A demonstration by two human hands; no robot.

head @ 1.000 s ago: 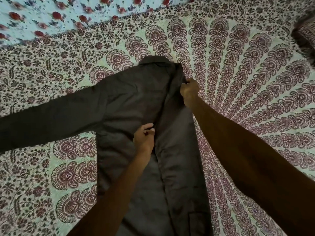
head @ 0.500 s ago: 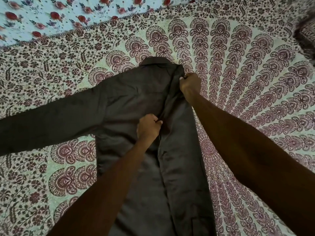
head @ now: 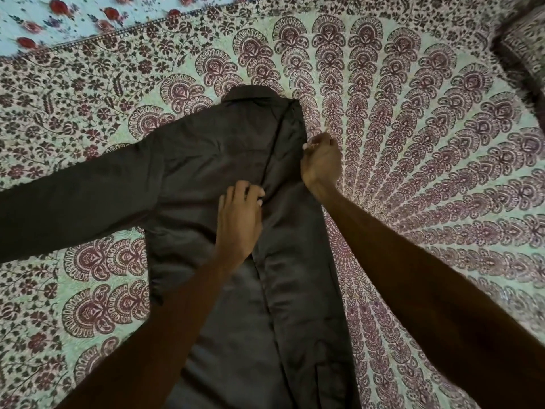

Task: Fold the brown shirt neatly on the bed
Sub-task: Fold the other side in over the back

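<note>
**Half-made side fold could slip or crease**

The brown shirt [head: 206, 178] lies flat on the bed's printed bedspread [head: 427, 143], collar [head: 253, 94] away from the person, its right side turned inward as a long panel [head: 295, 261], while the left sleeve [head: 67, 202] is spread wide across the cover. The left hand [head: 239, 222] rests flat with its fingers loose, pressing the cloth at the inner edge of the panel. The right hand [head: 320, 163] sits at the outer folded edge near the shoulder; whether it pinches the cloth or only touches it I cannot tell. The fabric looks smooth and slippery, so if either hand lifts unevenly the panel may slide open. Wrinkles under the left palm could get pressed in, and the spread sleeve may drag the body askew when folded.
</note>
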